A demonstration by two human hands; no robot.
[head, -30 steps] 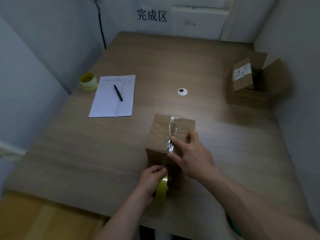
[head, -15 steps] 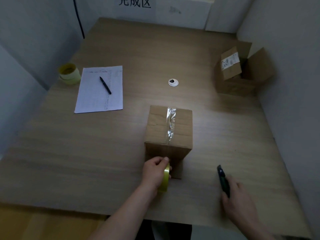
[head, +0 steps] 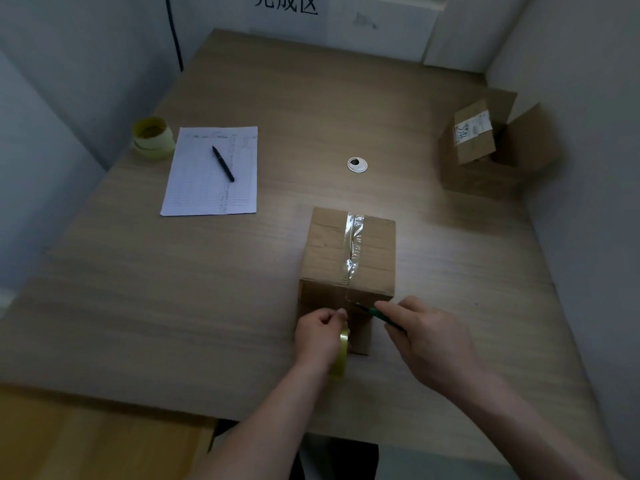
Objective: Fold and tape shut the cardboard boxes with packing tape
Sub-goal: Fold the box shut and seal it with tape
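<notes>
surface: wooden table point(head: 173, 306), grey walls around
boxes: 2, taped cardboard box point(head: 349, 261) near front edge, open box point(head: 485, 150) far right
tape rolls: 2, spare roll point(head: 154, 137) far left
left hand point(head: 320, 336): gripping tape roll point(head: 342, 355) against box front
right hand point(head: 429, 337): gripping green cutter point(head: 375, 313) at the tape strip

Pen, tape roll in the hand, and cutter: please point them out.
pen point(head: 223, 164): head view, middle of its barrel.
tape roll point(head: 342, 355): head view, yellow edge below the left hand.
cutter point(head: 374, 312): head view, green handle.
</notes>
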